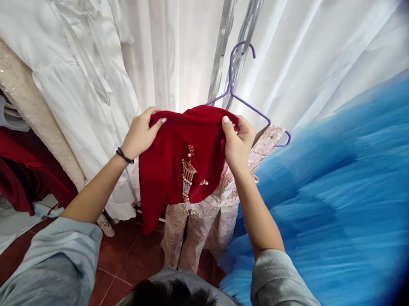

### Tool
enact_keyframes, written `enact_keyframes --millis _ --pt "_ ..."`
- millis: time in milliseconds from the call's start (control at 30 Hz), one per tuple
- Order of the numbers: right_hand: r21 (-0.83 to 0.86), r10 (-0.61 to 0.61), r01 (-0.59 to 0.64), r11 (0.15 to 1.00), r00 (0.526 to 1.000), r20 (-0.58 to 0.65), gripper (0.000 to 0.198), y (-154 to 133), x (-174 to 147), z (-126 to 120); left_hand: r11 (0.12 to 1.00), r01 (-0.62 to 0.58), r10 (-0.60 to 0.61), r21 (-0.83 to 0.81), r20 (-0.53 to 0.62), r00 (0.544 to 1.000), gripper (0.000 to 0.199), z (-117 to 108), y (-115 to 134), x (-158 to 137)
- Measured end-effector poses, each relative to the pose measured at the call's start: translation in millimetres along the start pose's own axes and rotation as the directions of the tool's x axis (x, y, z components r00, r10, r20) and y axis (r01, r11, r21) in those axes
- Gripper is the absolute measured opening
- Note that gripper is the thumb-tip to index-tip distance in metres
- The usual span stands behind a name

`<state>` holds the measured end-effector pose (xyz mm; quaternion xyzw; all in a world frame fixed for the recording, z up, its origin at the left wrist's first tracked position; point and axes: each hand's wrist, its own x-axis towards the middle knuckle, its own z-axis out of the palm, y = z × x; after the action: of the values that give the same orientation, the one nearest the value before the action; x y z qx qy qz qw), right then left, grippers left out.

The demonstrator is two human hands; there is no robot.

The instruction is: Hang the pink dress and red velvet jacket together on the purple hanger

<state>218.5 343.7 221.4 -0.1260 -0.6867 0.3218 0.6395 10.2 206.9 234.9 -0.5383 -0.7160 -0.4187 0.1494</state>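
Note:
Stretched between my two hands is a dark red velvet garment (205, 139) with a sleeve hanging at its left. A beaded pearl tassel ornament (188, 170) dangles on its front, with a small pearl piece beside it. My left hand (141, 133) pinches the garment's upper left edge, thumb in front. At the upper right, my right hand (238, 141) grips the cloth the same way. Behind it, a pale pink patterned garment (263, 149) hangs on a purple hanger (249, 105), whose hook is up by a silver strip. The red cloth covers part of both.
White dresses (78, 62) hang at the left, with dark red cloth (20, 160) below. A large blue tulle gown (340, 203) fills the right side. White curtains (187, 41) stand behind, and red floor tiles (129, 250) show below.

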Motion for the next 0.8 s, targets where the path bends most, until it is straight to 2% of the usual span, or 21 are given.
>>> enact_keyframes --millis 67,100,200,267,333,400,433,467,500,533,567,600,633,667,700,733,767,800 --pt "-0.036 -0.003 0.002 0.999 1.0 -0.027 0.036 4 -9 1 0.999 0.032 -0.032 0.003 0.202 0.979 0.035 -11 11 15" --pt "-0.057 0.013 -0.015 0.998 0.999 -0.035 0.035 8 -16 1 0.998 0.042 -0.054 0.051 0.257 0.965 0.034 -14 18 19" --pt "-0.107 0.08 -0.084 0.991 0.996 -0.043 0.03 23 -41 7 0.982 0.007 -0.062 0.187 0.291 0.955 0.035 -13 48 21" --pt "-0.119 0.102 -0.105 0.987 0.994 -0.032 0.027 27 -55 14 0.978 0.006 -0.071 0.21 0.306 0.949 0.04 -1 68 18" --pt "-0.14 0.092 -0.085 0.986 0.995 0.042 0.027 24 -62 19 0.964 0.049 -0.112 0.263 0.23 0.967 0.053 18 82 16" --pt "-0.18 0.047 -0.021 0.983 0.989 0.141 0.029 17 -57 12 0.937 0.092 -0.114 0.336 0.049 0.992 0.057 38 83 17" --pt "-0.213 0.004 0.026 0.977 0.99 0.138 0.032 15 -49 1 0.929 0.098 -0.096 0.356 -0.024 0.995 0.057 47 80 18" --pt "-0.261 -0.059 0.074 0.963 0.996 0.066 0.034 17 -38 -14 0.928 0.095 -0.075 0.361 -0.068 0.995 0.057 55 74 20" --pt "-0.329 -0.137 0.108 0.938 0.988 -0.068 0.035 21 -24 -34 0.93 0.087 -0.057 0.358 -0.092 0.994 0.056 60 67 23" --pt "-0.407 -0.225 0.111 0.907 0.943 -0.245 0.034 29 -7 -57 0.934 0.074 -0.039 0.349 -0.109 0.993 0.055 64 59 26" --pt "-0.482 -0.3 0.068 0.874 0.856 -0.422 0.031 40 10 -82 0.94 0.06 -0.02 0.336 -0.122 0.992 0.053 66 51 29" --pt "-0.526 -0.303 -0.014 0.85 0.805 -0.511 0.028 53 26 -107 0.948 0.042 0.0 0.317 -0.133 0.991 0.05 67 44 34" --pt "-0.516 -0.239 -0.115 0.849 0.787 -0.569 0.027 67 40 -129 0.957 0.02 0.02 0.29 -0.136 0.99 0.048 67 38 38" --pt "-0.495 -0.084 -0.215 0.842 0.854 -0.514 0.029 80 50 -146 0.967 -0.003 0.039 0.256 -0.133 0.99 0.047 67 32 43" --pt "-0.513 0.056 -0.251 0.821 0.929 -0.365 0.032 91 55 -158 0.976 -0.029 0.057 0.217 -0.123 0.991 0.046 66 28 48" --pt "-0.54 0.164 -0.249 0.804 0.966 -0.201 0.035 98 55 -163 0.983 -0.055 0.075 0.175 -0.11 0.991 0.045 66 25 52" --pt "-0.574 0.219 -0.201 0.794 0.975 -0.038 0.037 102 51 -163 0.988 -0.079 0.093 0.135 -0.095 0.991 0.045 65 23 55" --pt "-0.602 0.22 -0.127 0.788 0.972 0.083 0.035 101 44 -158 0.99 -0.1 0.108 0.102 -0.079 0.991 0.045 64 23 57"
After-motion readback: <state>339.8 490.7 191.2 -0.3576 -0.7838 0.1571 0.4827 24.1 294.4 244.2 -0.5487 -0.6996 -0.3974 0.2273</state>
